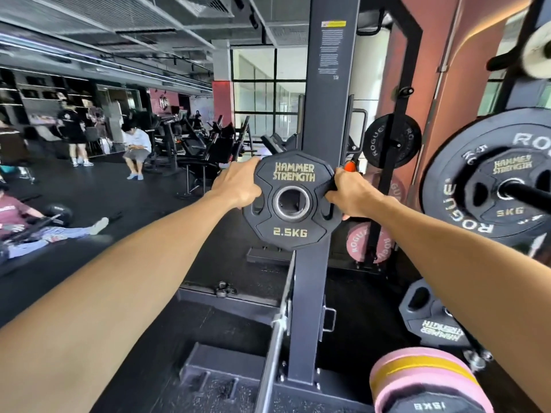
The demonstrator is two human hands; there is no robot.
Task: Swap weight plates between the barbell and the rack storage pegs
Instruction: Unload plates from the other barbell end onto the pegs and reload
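Both hands (238,183) (350,195) grip a 2.5kg plate (293,234) before the rack upright (328,99) above black gym flooring (167,210).

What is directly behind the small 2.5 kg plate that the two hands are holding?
Behind the 2.5 kg plate stands the dark rack post, seen above, below and through the plate's hole. The left hand and right hand grip its sides. Any peg behind it is covered.
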